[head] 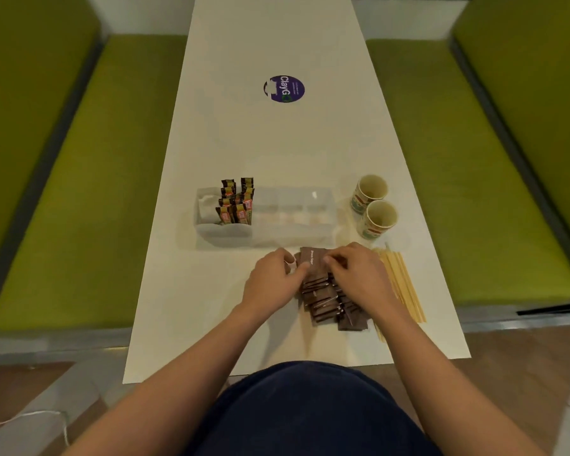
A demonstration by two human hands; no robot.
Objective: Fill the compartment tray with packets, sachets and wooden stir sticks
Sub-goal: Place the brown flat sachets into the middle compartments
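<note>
My left hand (270, 281) and right hand (356, 274) both pinch the far end of the brown sugar sachets (324, 301) lying at 6 o'clock of the clear compartment tray (293, 233), so I should square the fanned stack first, then lift it upright toward 12 o'clock.

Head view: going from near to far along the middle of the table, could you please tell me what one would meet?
brown sugar sachets → clear compartment tray → round purple sticker
</note>
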